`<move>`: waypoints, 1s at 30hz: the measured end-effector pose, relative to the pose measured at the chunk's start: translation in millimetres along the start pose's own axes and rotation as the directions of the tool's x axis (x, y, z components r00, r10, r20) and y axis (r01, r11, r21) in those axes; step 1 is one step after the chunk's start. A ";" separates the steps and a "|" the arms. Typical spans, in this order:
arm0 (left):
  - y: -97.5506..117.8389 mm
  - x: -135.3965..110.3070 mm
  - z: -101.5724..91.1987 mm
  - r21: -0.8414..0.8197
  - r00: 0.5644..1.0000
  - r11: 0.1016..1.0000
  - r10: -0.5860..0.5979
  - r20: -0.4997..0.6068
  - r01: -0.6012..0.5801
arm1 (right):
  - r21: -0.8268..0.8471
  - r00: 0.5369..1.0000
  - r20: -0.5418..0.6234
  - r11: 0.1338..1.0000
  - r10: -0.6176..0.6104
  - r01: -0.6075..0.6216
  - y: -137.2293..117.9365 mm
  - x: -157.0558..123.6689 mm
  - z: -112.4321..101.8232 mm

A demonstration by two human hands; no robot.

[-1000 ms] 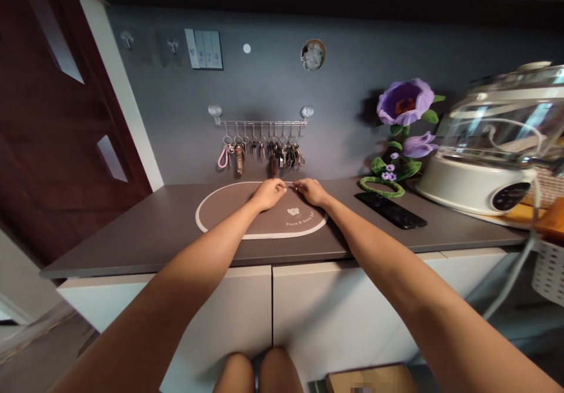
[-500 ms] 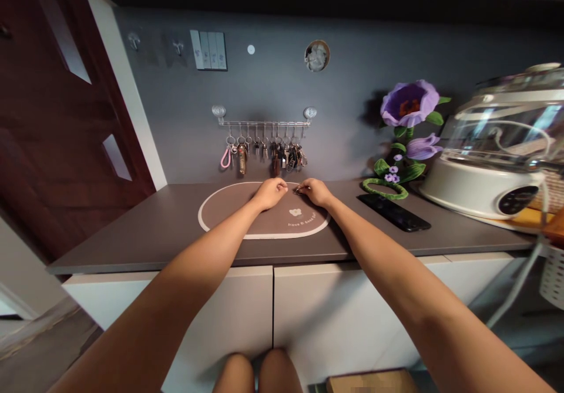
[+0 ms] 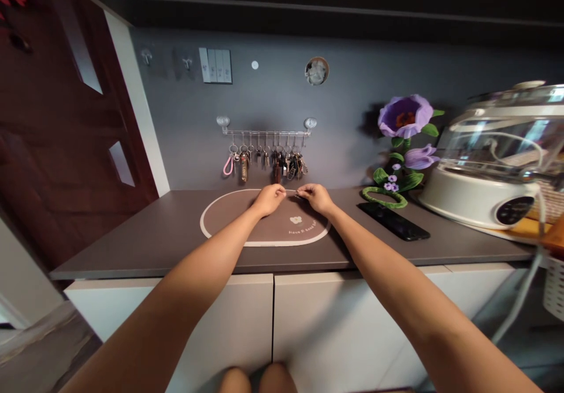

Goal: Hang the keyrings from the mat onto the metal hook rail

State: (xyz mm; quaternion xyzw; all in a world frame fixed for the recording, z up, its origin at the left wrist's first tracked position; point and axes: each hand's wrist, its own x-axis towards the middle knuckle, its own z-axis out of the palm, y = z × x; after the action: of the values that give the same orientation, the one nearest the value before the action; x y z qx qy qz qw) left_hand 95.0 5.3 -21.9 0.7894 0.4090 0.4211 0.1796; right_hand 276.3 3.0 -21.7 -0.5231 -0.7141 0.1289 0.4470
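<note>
Fingertip work over the oval brown mat with a white rim (image 3: 233, 217), close to the back edge of the dark grey-brown desk (image 3: 145, 234). With the right hand (image 3: 315, 196), apparently pinching narrowly on a tiny dark metallic piece (image 3: 298, 195). With the left hand (image 3: 268, 200), curling narrow just across from that pinch; seeing nothing clear between thumb and finger, so being unable to tell whether holding anything there.

Finding the metallic piece just left of the right hand, facing the left hand across a small gap, and so lying nearer the right. Possibly bridging that gap with something thin, but being unable to separate metal from the mat's white rim behind. Being unable to read a long axis either, at so small a size.

Working on a mat running lengthwise side to side, roughly parallel to the desk's front edge, with both hands meeting over its rear part. Seeing above them, on the grey wall (image 3: 352, 76) beyond the back edge, a row of metal keys and coloured fobs (image 3: 277, 171) hanging from a slim clear rail (image 3: 264, 133). Having the left hand below the middle of that row, the right hand below its right end. Noticing a flat black rectangular phone (image 3: 392, 221) on the right hand's outer side, slanting toward the front edge, well apart from the pinch.
</note>
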 end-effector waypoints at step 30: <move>-2.2 1.8 4.2 0.053 0.997 0.996 0.067 -0.038 -0.065 | 0.389 0.953 -0.299 0.919 0.058 0.066 -19.3 36.7 -23.3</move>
State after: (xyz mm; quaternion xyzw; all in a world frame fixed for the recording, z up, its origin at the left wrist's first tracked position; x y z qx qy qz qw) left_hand 97.9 8.3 -24.7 0.7983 0.3972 0.4317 0.1368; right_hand 280.2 19.9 22.5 -0.4343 -0.5970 0.1871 0.6480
